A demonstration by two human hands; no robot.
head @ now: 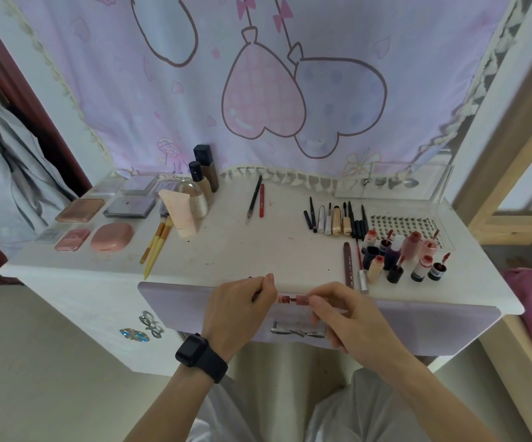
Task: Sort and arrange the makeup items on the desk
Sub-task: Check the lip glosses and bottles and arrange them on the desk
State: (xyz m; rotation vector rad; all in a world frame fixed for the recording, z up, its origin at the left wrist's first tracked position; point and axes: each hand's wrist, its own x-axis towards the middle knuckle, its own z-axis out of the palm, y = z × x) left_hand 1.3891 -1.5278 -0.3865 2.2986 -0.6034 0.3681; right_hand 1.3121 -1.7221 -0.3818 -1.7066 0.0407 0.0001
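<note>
Currently: small pink lip-gloss tube [292, 299], two sections joined by a thin neck, held horizontal at the white desk's [226, 250] front edge. Left hand [242, 303] grips one end; right hand [344, 314] pinches the other. Open surface lies between yellow-handled brushes [156, 244] and the right-edge cluster of small bottles [408, 260].

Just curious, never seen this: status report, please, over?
Left hand grips one end of the lip gloss tube. Right hand pinches the other end. Nothing blocking, over.
</note>
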